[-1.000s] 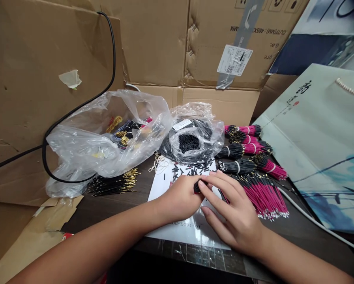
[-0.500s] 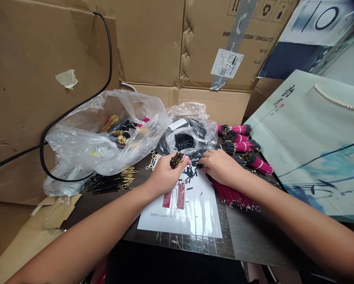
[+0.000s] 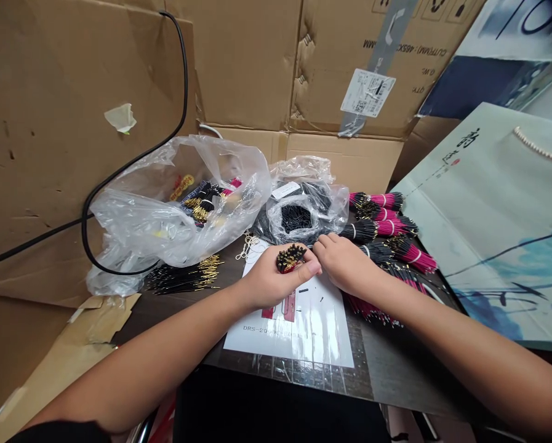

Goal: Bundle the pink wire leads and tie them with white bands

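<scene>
Cardboard panels [image 3: 49, 154] back a dark work table [image 3: 386, 369]. Left hand [image 3: 269, 277] clenched around a tight bundle of gold-tipped black wires [image 3: 290, 258], tips up, above the printed white sheet [image 3: 312, 329], the landmark here. Right hand [image 3: 344, 264] lies palm down, fingers curled, just off the sheet's upper right corner; whether it grips anything cannot be told. Short black tubes [image 3: 303, 290] lie singly on the sheet below the hands, apart from the bundle. Beyond the sheet's far edge, a clear plastic bag [image 3: 298, 212] holds more black tubes and coiled black wire. Right of the sheet: banded bundles of pink-sleeved wires [image 3: 386, 227], more beneath the right forearm [image 3: 418, 301]. Left of the sheet: loose gold-tipped wires [image 3: 183, 277], behind them a second clear bag [image 3: 165, 221] of mixed parts.
</scene>
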Demonstrator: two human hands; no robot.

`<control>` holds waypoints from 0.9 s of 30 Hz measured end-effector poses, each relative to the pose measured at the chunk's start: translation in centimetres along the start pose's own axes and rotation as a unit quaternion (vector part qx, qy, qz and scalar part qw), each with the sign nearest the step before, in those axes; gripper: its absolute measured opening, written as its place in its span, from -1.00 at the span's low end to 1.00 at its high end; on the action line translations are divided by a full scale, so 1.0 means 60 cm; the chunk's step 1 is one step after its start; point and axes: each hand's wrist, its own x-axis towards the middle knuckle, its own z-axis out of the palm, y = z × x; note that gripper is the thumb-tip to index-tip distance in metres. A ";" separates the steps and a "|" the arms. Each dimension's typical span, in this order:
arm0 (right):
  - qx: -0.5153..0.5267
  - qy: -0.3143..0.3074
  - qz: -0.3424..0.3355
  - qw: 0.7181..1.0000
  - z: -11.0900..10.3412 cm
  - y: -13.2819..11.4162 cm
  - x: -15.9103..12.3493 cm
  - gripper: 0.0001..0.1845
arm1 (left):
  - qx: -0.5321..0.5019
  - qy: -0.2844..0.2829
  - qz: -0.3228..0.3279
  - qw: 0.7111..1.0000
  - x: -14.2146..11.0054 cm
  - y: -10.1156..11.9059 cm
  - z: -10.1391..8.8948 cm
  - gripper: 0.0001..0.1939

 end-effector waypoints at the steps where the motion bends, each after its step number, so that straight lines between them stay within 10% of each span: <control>1: 0.003 0.009 0.006 1.000 -0.007 -0.002 -0.006 -0.81 | 0.036 0.020 0.020 0.999 -0.001 -0.003 0.001 -0.72; 7: 0.060 0.076 0.057 0.994 -0.044 -0.039 -0.063 -0.84 | 0.205 0.078 0.130 0.967 -0.010 -0.021 0.010 -0.82; 13: 0.157 0.173 0.064 0.970 -0.037 -0.085 -0.094 -0.86 | 0.252 -0.031 0.128 0.959 -0.014 -0.025 0.015 -0.81; 27: 0.322 0.223 0.112 0.913 -0.031 -0.078 -0.096 -0.87 | 0.324 -0.018 0.101 0.940 -0.001 -0.044 0.007 -0.83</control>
